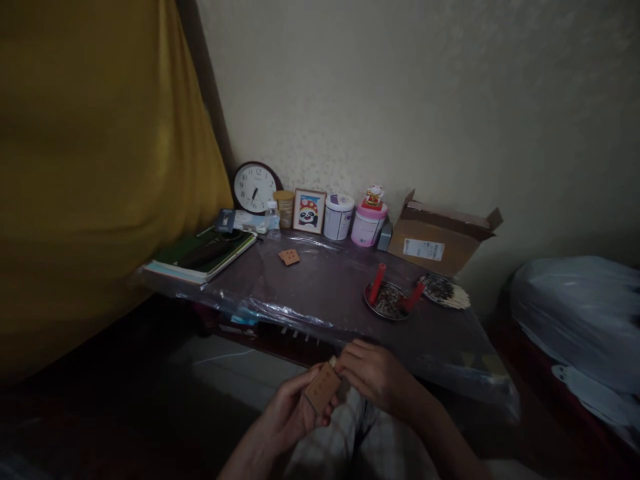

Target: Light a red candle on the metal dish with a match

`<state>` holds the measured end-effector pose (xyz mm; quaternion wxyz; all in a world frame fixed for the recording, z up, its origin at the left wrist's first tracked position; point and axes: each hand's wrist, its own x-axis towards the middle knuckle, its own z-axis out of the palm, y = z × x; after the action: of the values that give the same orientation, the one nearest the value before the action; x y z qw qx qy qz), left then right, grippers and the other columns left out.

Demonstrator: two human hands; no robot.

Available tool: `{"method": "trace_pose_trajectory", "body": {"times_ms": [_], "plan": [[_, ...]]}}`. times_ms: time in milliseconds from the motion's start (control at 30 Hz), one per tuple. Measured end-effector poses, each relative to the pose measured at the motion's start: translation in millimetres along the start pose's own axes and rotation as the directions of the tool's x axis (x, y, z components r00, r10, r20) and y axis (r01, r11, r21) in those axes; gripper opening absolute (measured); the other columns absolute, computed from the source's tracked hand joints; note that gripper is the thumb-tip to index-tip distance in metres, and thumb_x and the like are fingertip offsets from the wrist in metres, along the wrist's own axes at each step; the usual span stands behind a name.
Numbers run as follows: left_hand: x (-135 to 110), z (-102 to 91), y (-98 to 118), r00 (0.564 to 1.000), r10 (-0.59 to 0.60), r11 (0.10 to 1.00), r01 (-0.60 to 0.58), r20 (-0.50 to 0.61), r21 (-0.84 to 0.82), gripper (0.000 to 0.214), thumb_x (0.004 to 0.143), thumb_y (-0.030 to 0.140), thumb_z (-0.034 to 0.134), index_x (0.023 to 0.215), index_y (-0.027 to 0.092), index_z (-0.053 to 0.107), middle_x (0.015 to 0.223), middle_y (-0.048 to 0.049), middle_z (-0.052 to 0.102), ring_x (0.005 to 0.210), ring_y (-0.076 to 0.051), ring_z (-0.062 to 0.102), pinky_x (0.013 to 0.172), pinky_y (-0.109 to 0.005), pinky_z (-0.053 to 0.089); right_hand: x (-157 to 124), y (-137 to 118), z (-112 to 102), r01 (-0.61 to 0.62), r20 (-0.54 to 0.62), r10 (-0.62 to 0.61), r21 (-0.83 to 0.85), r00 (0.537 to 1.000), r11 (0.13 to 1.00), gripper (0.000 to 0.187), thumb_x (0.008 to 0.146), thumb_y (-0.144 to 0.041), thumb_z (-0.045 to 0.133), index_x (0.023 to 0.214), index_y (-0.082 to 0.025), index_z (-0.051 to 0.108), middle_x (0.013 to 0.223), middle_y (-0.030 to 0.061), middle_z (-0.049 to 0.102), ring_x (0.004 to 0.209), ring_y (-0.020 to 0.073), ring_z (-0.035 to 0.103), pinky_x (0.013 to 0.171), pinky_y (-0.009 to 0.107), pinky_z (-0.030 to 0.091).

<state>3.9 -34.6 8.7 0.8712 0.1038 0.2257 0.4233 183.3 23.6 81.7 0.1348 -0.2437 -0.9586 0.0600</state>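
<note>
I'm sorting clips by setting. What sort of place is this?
Probably a room in a home: a yellow curtain hangs beside a table bearing a clock and panda picture.

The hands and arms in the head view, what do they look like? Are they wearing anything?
The left hand and right hand have five-fingered human shapes, with no gloves visible. The left forearm and right forearm show no sleeves, watches or cables.

So the left hand (296,405) is holding a small brown box (323,388) with the right hand (371,373) up at its far end, and past them the plastic-covered counter (325,287) has a clock (255,187), a cardboard carton (445,230) and a dish (390,316) with two red sticks (378,283).
</note>
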Motion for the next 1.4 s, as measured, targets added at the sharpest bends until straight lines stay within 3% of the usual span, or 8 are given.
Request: {"method": "trace_pose_trajectory", "body": {"times_ms": [267,533,733,833,1000,1167,1300,1400], "plan": [[-1,1.6,2,0.999,0.027,0.999,-0.027,0.019,0.019,0.030,0.087,0.030,0.047,0.105,0.016,0.066,0.071,-0.0079,0.073,0.059,-0.014,0.064,0.057,-0.023,0.041,-4,4,8,0.000,0.028,0.004,-0.124,1.000,0.992,0.019,0.093,-0.017,0.040,0.087,-0.019,0.057,0.081,0.0047,0.060,0.074,0.0183,0.053,0.065,0.029,0.042],[2,-1.0,2,1.000,0.011,1.000,-0.011,0.017,0.021,0.033,0.085,0.031,0.049,0.112,0.016,0.060,0.073,-0.0085,0.073,0.058,-0.014,0.064,0.056,-0.024,0.041,-6,5,9,-0.047,0.032,0.046,0.016,0.998,0.999,0.020,0.092,-0.012,0.036,0.084,-0.018,0.054,0.081,0.0054,0.058,0.074,0.0180,0.052,0.071,0.030,0.045],[5,-6.3,1,0.999,0.021,1.000,-0.021,0.044,0.000,0.033,0.086,0.030,0.046,0.112,0.015,0.059,0.073,-0.0093,0.073,0.059,-0.014,0.065,0.058,-0.025,0.043,-8,9,5,-0.128,-0.003,0.134,0.267,0.991,0.955,0.020,0.092,-0.014,0.035,0.087,-0.019,0.055,0.084,0.0044,0.058,0.079,0.0166,0.055,0.072,0.028,0.045],[4,-5.0,1,0.998,0.023,1.000,-0.023,0.055,-0.006,0.035,0.086,0.030,0.045,0.113,0.013,0.059,0.074,-0.0107,0.073,0.060,-0.015,0.065,0.059,-0.026,0.044,-10,9,9,-0.262,-0.020,0.310,0.487,0.950,0.833,0.015,0.092,-0.020,0.042,0.093,-0.020,0.057,0.088,0.0030,0.063,0.084,0.0159,0.059,0.076,0.027,0.046],[4,-0.3,1,0.997,0.063,0.998,-0.063,0.050,-0.011,0.036,0.084,0.027,0.048,0.115,0.012,0.059,0.076,-0.0107,0.072,0.065,-0.017,0.065,0.060,-0.027,0.044,-12,7,28,-0.393,0.054,0.592,0.796,0.804,0.461,0.017,0.085,-0.033,0.054,0.094,-0.020,0.061,0.085,0.0017,0.067,0.078,0.0165,0.063,0.072,0.027,0.048],[3,3.4,0,0.993,0.093,0.995,-0.095,0.068,0.038,0.036,0.084,0.028,0.047,0.117,0.017,0.059,0.079,-0.0087,0.072,0.066,-0.017,0.063,0.060,-0.028,0.043,-9,4,41,-0.344,0.162,0.670,0.927,0.725,0.148,0.023,0.073,-0.042,0.067,0.073,-0.019,0.064,0.062,-0.0028,0.061,0.061,0.0131,0.058,0.061,0.024,0.046],[-1,5.7,1,0.994,0.103,0.993,-0.105,0.047,0.051,0.036,0.083,0.027,0.049,0.117,0.019,0.060,0.083,-0.0086,0.071,0.069,-0.018,0.063,0.061,-0.029,0.042,-8,7,42,-0.226,0.239,0.720,0.967,0.652,-0.116,0.026,0.064,-0.042,0.074,0.067,-0.018,0.063,0.066,-0.0004,0.065,0.058,0.0125,0.058,0.059,0.025,0.047],[-2,7.7,1,0.993,0.106,0.994,-0.107,0.043,0.029,0.036,0.082,0.026,0.050,0.117,0.022,0.060,0.084,-0.0076,0.071,0.071,-0.018,0.063,0.061,-0.029,0.042,-10,9,38,-0.162,0.199,0.760,0.979,0.619,-0.124,0.027,0.063,-0.041,0.076,0.064,-0.018,0.061,0.075,0.0019,0.068,0.060,0.0128,0.060,0.060,0.025,0.049]]}}
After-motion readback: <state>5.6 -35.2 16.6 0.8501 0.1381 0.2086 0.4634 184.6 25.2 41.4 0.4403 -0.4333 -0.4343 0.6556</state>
